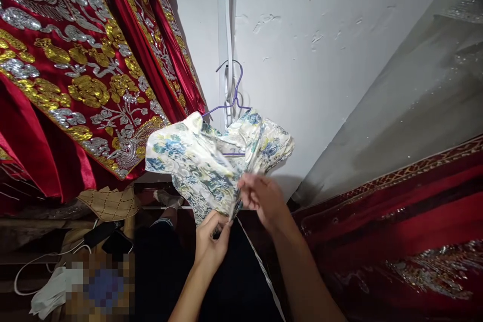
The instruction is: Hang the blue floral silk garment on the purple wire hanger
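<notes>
White plastered wall (320, 35) behind, scuffed in places, with a pale vertical strip running down it. Hanging against that strip: a purple wire hanger (231, 103), its lower bar mostly swallowed by a small floral garment (204, 166), cream with blue and green blossoms, bunched and crumpled at centre frame. Left hand (212, 241) below the cloth, fingers pressed together in a pinch on the garment's bottom edge. Right hand (262, 198) just beside it at the same edge, blurred, fingers loosely curled; whether gripping cloth or only touching it, cannot tell. Both forearms cut off by the bottom border. To the left, red embroidered robes (75, 75) heavy with gold and silver thread, tops out of frame. To the right, grey draped fabric (407, 105) over more red embroidered cloth (407, 241). Lower left dim: a quilted tan piece (109, 204), white cables (45, 259), a phone-like dark slab (100, 233), and a pixelated patch, unreadable.
</notes>
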